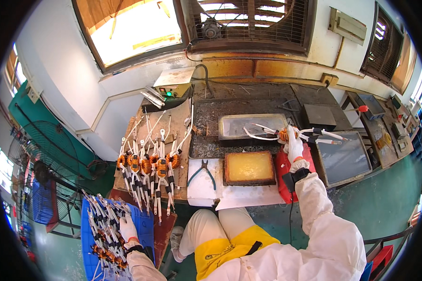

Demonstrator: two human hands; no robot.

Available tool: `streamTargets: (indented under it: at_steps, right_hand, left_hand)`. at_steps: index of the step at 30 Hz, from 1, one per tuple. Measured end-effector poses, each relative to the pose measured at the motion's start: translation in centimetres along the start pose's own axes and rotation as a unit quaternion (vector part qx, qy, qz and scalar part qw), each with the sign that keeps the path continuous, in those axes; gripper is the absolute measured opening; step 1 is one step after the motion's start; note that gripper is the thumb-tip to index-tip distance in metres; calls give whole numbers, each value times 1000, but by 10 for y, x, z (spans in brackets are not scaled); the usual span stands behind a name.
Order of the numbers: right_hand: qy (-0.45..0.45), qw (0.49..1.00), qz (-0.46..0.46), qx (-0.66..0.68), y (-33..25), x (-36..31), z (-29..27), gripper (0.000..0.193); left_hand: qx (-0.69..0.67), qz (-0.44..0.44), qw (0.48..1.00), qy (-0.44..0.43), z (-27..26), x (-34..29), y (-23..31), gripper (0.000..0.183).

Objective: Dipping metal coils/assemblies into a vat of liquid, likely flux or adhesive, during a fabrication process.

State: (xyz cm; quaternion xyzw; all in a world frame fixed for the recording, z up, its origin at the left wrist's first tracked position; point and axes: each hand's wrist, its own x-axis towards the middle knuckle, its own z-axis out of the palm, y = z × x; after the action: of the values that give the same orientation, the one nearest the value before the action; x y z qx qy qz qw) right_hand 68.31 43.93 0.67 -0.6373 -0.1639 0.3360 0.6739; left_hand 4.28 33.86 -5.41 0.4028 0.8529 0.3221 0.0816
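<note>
My right hand (294,148), in a white glove, grips a copper-wound ring coil (283,135) with white sleeved leads sticking out both ways. It is held over the right end of a grey-surfaced rectangular pot (253,126) and the red box beside it. My left hand (128,229), also gloved, reaches into a blue bin (146,230) at the lower left. Piled coils with white leads (107,225) lie in that bin against the hand. Its fingertips are hard to make out among the leads.
Several finished-looking coils (147,164) lie in a row on a brown board. Blue-handled cutters (203,174) rest on white paper near a tray of yellow material (250,168). A red box (297,174), a grey-topped tray (343,157) and a control box (172,84) stand around. A fan (44,171) is left.
</note>
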Motion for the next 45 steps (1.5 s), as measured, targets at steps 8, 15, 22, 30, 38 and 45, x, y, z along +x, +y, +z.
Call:
streamTargets:
  at_steps: [8, 15, 22, 30, 38, 45]
  right_hand:
    - [-12, 1000, 0, 22, -4, -7, 3, 36]
    - [-14, 1000, -21, 15, -7, -13, 1, 36]
    - [-15, 999, -24, 18, -3, -12, 1, 41]
    - [-12, 1000, -26, 7, -3, -10, 3, 41]
    - [-4, 999, -26, -20, 0, -9, 1, 42]
    - [-4, 998, -44, -38, -7, -18, 6, 41]
  left_hand:
    - [29, -17, 999, -15, -2, -1, 4, 43]
    - [10, -24, 1000, -17, -5, -5, 13, 43]
    - [0, -17, 1000, -18, -8, -7, 14, 43]
    - [-2, -16, 1000, -11, -5, -7, 16, 43]
    - [15, -19, 1000, -14, -6, -8, 18, 44]
    - [11, -15, 1000, -8, -8, -9, 16, 44]
